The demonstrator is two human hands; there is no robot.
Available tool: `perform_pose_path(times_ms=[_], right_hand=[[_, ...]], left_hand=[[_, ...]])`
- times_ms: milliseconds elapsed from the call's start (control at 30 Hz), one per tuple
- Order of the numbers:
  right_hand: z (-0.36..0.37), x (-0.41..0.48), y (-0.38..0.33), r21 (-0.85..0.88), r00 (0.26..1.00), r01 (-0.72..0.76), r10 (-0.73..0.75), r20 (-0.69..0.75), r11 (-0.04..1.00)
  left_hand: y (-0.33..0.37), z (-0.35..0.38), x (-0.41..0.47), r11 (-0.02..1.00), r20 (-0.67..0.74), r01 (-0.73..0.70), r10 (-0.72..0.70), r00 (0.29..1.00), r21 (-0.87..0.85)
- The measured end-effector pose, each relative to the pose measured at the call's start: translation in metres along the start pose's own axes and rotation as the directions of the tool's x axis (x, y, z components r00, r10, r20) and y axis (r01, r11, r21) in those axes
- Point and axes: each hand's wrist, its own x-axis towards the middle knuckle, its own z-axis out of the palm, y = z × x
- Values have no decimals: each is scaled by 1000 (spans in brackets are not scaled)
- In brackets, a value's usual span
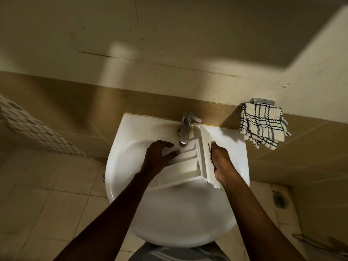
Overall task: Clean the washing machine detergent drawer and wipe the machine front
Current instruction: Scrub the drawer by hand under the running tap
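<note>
Left hand [160, 153] and right hand [220, 163] are gripping the removed detergent drawer [186, 167] under the tap [185, 129] at the sink [116, 176] back edge, possibly rinsing; the machine front is awaiting wiping.

Only txt: black "Whirlpool" logo on detergent drawer [206, 147] front, partly covered.

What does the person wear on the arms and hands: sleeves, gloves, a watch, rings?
Both forearms are bare, with no sleeves in view. The left hand and the right hand wear no gloves; no watch, bracelet or ring shows.
</note>
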Motion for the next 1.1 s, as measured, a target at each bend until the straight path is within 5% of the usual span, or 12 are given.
perform_pose_path(times_ms=[133,333,467,567,800,1000,1100], right_hand=[[24,-1,-5,-10,1000,-6,6,17,1000],[33,2,-7,-9,1000,5,-5,11,1000],[32,5,-7,6,1000,-5,5,27,1000],[32,6,-7,-5,1000,-2,2,11,1000],[33,11,-7,8,1000,-9,9,4,1000],[33,12,-5,-4,1000,-7,7,-2,1000],[33,11,-7,-12,1000,-1,1,-12,1000]], left_hand=[[6,3,4,970,37,-156,152,988,184],[20,6,7,1000,73,-10,10,997,-4],[-4,-15,8,987,199,52,-81,977,150],[5,-19,22,953,333,-66,-39,942,296],[26,0,15,999,142,18,-22,990,31],[2,-21,19,937,334,-64,-59,941,344],[25,-6,23,964,252,-70,2,968,258]])
